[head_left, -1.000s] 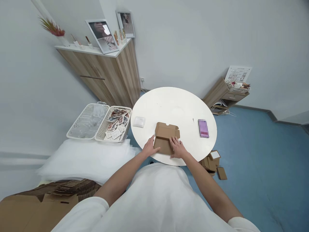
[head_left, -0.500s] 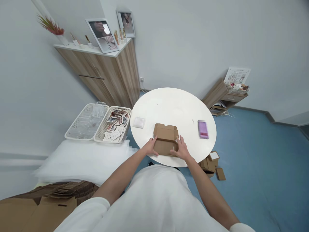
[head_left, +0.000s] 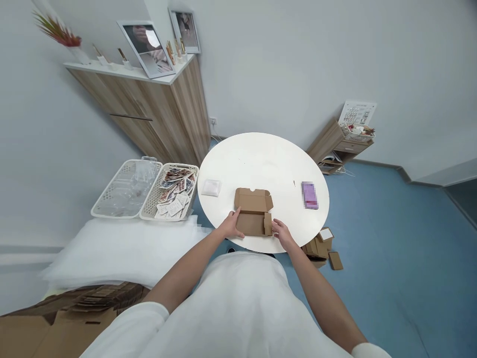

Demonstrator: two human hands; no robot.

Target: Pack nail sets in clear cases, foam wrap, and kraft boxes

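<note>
A brown cardboard box (head_left: pixel 252 223) lies at the near side of the round white table (head_left: pixel 261 164), its lid (head_left: pixel 253 200) laid back on the far side. My left hand (head_left: pixel 231 224) grips the box's left edge, thumb and fingers apart around the corner. On the right, my right hand (head_left: pixel 282 232) has its curled fingers against the box's right wall, where a flap (head_left: pixel 268 224) stands folded over the end. A clear packet (head_left: pixel 211 188) rests left of the box, and a purple blurred item (head_left: pixel 309 195) lies to the right.
Left of the table are a basket of cards (head_left: pixel 175 194), a basket of clear packs (head_left: pixel 128 191) and white sheets (head_left: pixel 119 248). Cardboard boxes (head_left: pixel 316 247) stand on the floor at the right. A wooden cabinet (head_left: pixel 149 114) stands behind.
My right hand has moved from inside the box to outside its right wall, and the right flap is now folded over. The whole view has shifted slightly.
</note>
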